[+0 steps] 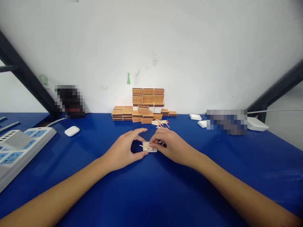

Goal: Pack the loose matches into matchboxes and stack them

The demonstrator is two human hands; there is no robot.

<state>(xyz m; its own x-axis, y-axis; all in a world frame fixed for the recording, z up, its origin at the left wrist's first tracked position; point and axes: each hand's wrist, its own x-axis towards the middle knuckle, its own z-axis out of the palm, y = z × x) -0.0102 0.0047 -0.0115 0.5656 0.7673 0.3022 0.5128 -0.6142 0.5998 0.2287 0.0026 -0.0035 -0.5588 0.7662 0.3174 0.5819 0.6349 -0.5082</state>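
Observation:
A small white matchbox tray (150,150) with a few matches in it rests on the blue table in front of me. My left hand (124,146) steadies its left end, thumb at the near corner and a finger at the far side, while the index finger is stretched out above. Over the tray's right part, my right hand (169,143) has its fingertips pinched together on matches (147,146); how many it holds is hidden. Just beyond the right hand lies a loose pile of red-tipped matches (161,123).
Stacked orange matchboxes (148,99) stand against the white wall. A power strip (28,145) and a white earbud case (72,131) lie at left. At right are white trays (195,117), a blurred dark object (228,121) and a white adapter-like block (257,124) with a cable.

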